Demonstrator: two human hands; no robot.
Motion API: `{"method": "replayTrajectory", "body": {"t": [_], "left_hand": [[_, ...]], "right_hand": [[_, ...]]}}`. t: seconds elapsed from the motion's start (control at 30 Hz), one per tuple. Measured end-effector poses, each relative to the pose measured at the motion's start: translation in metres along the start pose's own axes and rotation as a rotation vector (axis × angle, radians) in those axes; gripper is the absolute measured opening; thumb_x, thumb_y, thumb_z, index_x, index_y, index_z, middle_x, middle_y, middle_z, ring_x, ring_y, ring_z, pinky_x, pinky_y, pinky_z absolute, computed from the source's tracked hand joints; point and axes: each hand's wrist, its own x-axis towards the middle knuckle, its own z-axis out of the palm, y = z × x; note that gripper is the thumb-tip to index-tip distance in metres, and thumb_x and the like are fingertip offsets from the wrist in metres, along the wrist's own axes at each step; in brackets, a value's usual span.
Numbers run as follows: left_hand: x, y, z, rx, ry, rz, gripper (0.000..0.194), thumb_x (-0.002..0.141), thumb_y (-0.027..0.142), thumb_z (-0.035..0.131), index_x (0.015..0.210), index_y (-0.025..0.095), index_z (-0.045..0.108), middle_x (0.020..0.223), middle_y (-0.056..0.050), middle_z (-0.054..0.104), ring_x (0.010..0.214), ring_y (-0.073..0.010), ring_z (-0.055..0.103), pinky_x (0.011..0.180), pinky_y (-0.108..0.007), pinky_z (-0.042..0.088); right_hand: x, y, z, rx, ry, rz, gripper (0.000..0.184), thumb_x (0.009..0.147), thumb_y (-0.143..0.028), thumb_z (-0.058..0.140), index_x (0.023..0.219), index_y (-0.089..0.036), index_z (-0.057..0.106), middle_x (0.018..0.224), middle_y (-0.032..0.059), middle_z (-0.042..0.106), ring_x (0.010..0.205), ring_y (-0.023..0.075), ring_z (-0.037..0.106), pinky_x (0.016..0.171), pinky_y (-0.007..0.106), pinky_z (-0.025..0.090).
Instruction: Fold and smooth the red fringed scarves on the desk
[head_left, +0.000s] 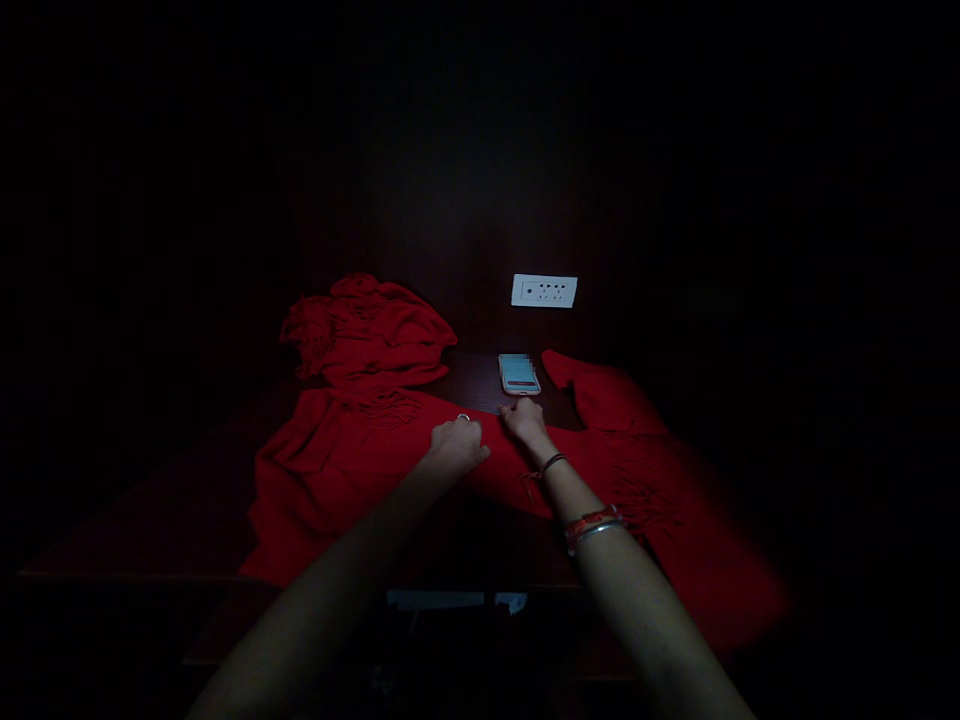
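Observation:
A red fringed scarf [337,465] lies spread across a dark table, running from the left to the lower right. My left hand [457,443], with a ring on one finger, is closed in a fist on the scarf's upper edge. My right hand [523,418] is closed on the same edge right beside it, just below a phone. The right wrist wears a thin dark band, and bangles sit further down the forearm. A second red scarf [367,330] lies bunched in a heap at the back left.
A phone with a lit screen [519,374] lies on the dark table [150,510] just beyond my hands. A white wall socket plate [544,290] sits on the dark back panel. The surroundings are very dark.

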Motion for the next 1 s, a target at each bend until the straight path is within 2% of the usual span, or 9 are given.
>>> {"method": "replayTrajectory", "body": {"t": [0.13, 0.2, 0.3, 0.43, 0.57, 0.67, 0.83, 0.93, 1.0], "left_hand": [[0.001, 0.002, 0.002, 0.003, 0.016, 0.013, 0.029, 0.072, 0.026, 0.039, 0.095, 0.016, 0.053, 0.093, -0.012, 0.055, 0.086, -0.0227, 0.054, 0.067, -0.032, 0.043], [0.002, 0.001, 0.002, -0.005, 0.037, 0.022, 0.028, 0.071, 0.025, 0.039, 0.094, 0.016, 0.053, 0.093, -0.012, 0.055, 0.086, -0.0228, 0.054, 0.067, -0.031, 0.043], [0.001, 0.001, 0.001, -0.019, 0.063, 0.013, 0.028, 0.071, 0.021, 0.040, 0.094, 0.014, 0.052, 0.093, -0.013, 0.055, 0.085, -0.0233, 0.055, 0.065, -0.031, 0.044], [0.000, 0.001, 0.001, -0.051, 0.083, -0.008, 0.026, 0.071, 0.016, 0.040, 0.095, 0.014, 0.049, 0.091, -0.013, 0.055, 0.084, -0.0230, 0.055, 0.065, -0.031, 0.044], [0.001, 0.000, 0.000, -0.095, 0.063, -0.016, 0.027, 0.070, 0.012, 0.039, 0.095, 0.016, 0.047, 0.092, -0.011, 0.056, 0.084, -0.0214, 0.055, 0.065, -0.028, 0.043], [0.004, -0.002, 0.001, -0.117, 0.046, -0.019, 0.025, 0.069, 0.010, 0.038, 0.091, 0.016, 0.049, 0.091, -0.010, 0.057, 0.084, -0.0203, 0.055, 0.067, -0.028, 0.042], [0.006, -0.002, 0.001, -0.151, 0.034, -0.051, 0.024, 0.070, 0.010, 0.037, 0.089, 0.014, 0.051, 0.090, -0.012, 0.058, 0.085, -0.0211, 0.055, 0.069, -0.029, 0.041], [0.006, -0.002, 0.001, -0.149, 0.028, -0.048, 0.023, 0.072, 0.013, 0.037, 0.088, 0.014, 0.052, 0.089, -0.012, 0.058, 0.083, -0.0206, 0.055, 0.069, -0.029, 0.041], [0.007, -0.002, 0.001, -0.140, 0.038, -0.021, 0.023, 0.072, 0.016, 0.036, 0.087, 0.015, 0.053, 0.088, -0.011, 0.058, 0.082, -0.0202, 0.055, 0.068, -0.029, 0.041]], "right_hand": [[-0.001, 0.002, -0.001, 0.018, 0.027, -0.086, 0.024, 0.078, -0.023, 0.040, 0.092, -0.015, 0.058, 0.085, 0.0073, 0.062, 0.078, 0.0127, 0.057, 0.062, 0.017, 0.040], [-0.002, 0.003, -0.002, 0.005, 0.057, -0.197, 0.028, 0.075, -0.016, 0.043, 0.100, -0.018, 0.055, 0.095, 0.0048, 0.060, 0.087, 0.0116, 0.054, 0.071, 0.017, 0.038], [-0.004, 0.002, -0.003, -0.102, 0.046, -0.400, 0.030, 0.075, -0.013, 0.041, 0.100, -0.020, 0.055, 0.099, 0.0053, 0.058, 0.092, 0.0133, 0.052, 0.077, 0.020, 0.036], [-0.002, -0.001, -0.010, -0.309, -0.045, -0.554, 0.029, 0.078, -0.015, 0.037, 0.099, -0.020, 0.056, 0.091, 0.0084, 0.061, 0.085, 0.0161, 0.055, 0.071, 0.023, 0.038], [0.003, -0.004, -0.023, -0.484, -0.117, -0.717, 0.025, 0.079, -0.017, 0.038, 0.091, -0.014, 0.059, 0.086, 0.0129, 0.062, 0.081, 0.0178, 0.056, 0.068, 0.024, 0.038], [0.005, -0.003, -0.028, -0.583, -0.086, -0.833, 0.025, 0.081, -0.016, 0.035, 0.096, -0.013, 0.056, 0.084, 0.0140, 0.061, 0.079, 0.0183, 0.057, 0.066, 0.025, 0.038], [0.007, 0.007, -0.026, -0.692, -0.038, -1.005, 0.028, 0.082, -0.014, 0.033, 0.106, -0.016, 0.048, 0.080, 0.0106, 0.061, 0.073, 0.0156, 0.057, 0.063, 0.025, 0.037], [0.009, 0.014, -0.020, -0.678, -0.018, -1.037, 0.026, 0.082, -0.013, 0.032, 0.100, -0.015, 0.050, 0.081, 0.0094, 0.060, 0.071, 0.0146, 0.056, 0.061, 0.025, 0.035], [0.009, 0.017, -0.016, -0.619, 0.012, -1.009, 0.023, 0.082, -0.015, 0.033, 0.094, -0.014, 0.053, 0.081, 0.0087, 0.059, 0.071, 0.0142, 0.055, 0.060, 0.024, 0.034]]}}
